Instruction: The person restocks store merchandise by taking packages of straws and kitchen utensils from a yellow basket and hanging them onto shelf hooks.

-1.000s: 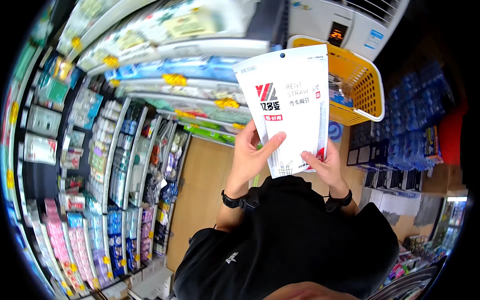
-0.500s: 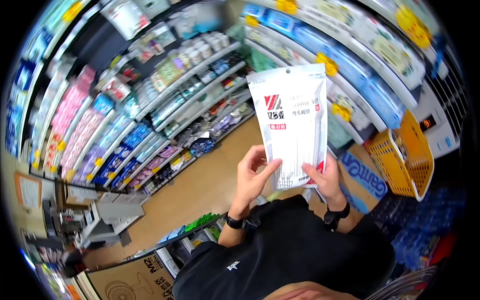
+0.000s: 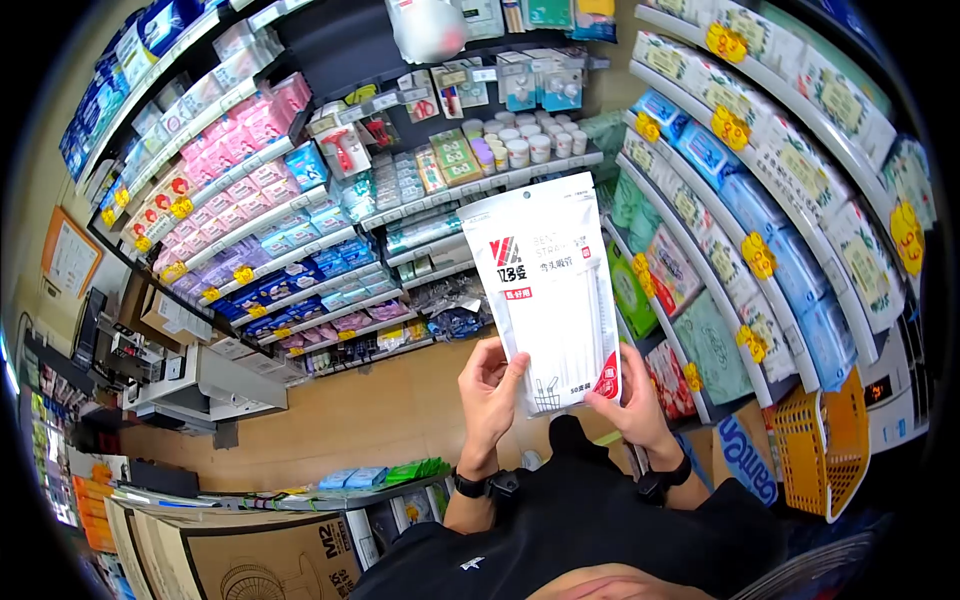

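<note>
White packet (image 3: 540, 310) of bent straws gripped by both hands, printed front toward me.
On my feed it stands between and above the hands, top leaning slightly left; the upper English lettering is pale and hard for me to read. The left hand (image 3: 487, 398) is curled around the lower left edge, thumb in front; the right hand (image 3: 634, 405) pinches the lower right corner, thumb by the red mark. Their fingertips behind the packet are hidden from me. Well beyond the left hand, a white bundle (image 3: 428, 28) is blurred and cut off above. Right of the right hand sits a yellow basket (image 3: 800, 440), its inside unclear to me. Below left of the left hand, the bottom edge cuts off a fan carton (image 3: 275, 545).
</note>
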`<state>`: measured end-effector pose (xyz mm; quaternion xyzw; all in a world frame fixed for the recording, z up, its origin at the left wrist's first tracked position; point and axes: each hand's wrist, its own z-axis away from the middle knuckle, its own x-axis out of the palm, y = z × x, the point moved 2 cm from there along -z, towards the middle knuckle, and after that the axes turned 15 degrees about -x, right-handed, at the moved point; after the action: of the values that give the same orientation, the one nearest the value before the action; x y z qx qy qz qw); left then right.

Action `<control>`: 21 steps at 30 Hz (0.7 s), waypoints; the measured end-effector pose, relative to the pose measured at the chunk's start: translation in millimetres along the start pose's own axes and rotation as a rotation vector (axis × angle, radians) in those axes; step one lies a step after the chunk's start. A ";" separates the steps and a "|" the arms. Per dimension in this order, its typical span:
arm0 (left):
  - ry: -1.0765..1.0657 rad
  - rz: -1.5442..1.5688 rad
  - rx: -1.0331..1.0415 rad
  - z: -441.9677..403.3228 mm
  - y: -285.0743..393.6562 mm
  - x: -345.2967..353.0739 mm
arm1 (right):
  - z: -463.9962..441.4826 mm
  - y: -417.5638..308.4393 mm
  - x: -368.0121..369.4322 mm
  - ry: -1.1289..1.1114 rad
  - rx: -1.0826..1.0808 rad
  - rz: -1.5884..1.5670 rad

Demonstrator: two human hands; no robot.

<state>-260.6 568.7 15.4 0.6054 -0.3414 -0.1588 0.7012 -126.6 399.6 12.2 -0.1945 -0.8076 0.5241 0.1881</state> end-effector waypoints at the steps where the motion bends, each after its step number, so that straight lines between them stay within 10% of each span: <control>1: 0.009 0.011 0.008 -5.6 2.7 -2.8 | -4.9 3.3 2.5 0.015 -0.002 -0.009; 21: 0.069 -0.096 0.153 -206.4 60.3 -3.2 | -239.3 68.0 -24.5 -0.030 -0.294 -0.072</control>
<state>-135.9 736.7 65.3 0.6780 -0.2987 -0.1449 0.6558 23.7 597.6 38.2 -0.1830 -0.8848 0.3959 0.1641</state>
